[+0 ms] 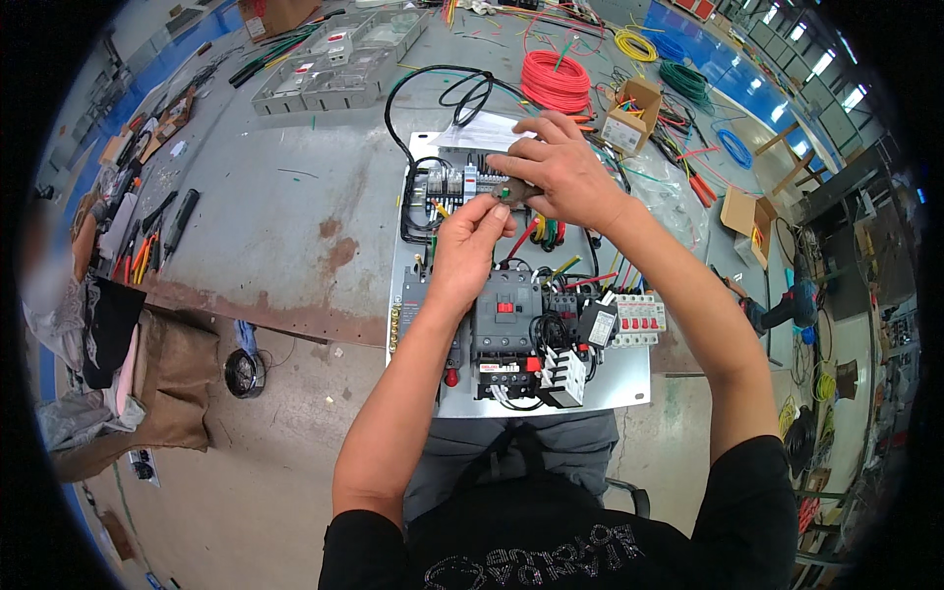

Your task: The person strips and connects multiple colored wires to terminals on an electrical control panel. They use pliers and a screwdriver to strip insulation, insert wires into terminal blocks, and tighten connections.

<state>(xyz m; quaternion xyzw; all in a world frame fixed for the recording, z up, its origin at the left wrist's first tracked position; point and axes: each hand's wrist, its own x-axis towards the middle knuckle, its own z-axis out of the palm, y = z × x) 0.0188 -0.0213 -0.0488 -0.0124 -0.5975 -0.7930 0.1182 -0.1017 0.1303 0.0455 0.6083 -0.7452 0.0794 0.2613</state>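
Note:
Above the far half of a white mounting plate (618,385), my two hands meet. My left hand (464,246) is closed in a pinch, thumb against forefinger. My right hand (570,177) reaches in from the right with its fingers curled and closed. Between the fingertips is a small grey-brown piece with a green spot (505,194); its kind cannot be made out. Below the hands, the plate carries a dark circuit breaker (505,313) with a red switch and a row of white breakers (639,320). A terminal row (442,184) lies partly hidden behind my hands.
A red wire coil (556,81) and an open cardboard box (631,113) stand beyond the plate. Clear plastic trays (339,59) lie at the back left. On the left are a screwdriver (182,221) and other hand tools; a cordless drill (792,305) is at the right.

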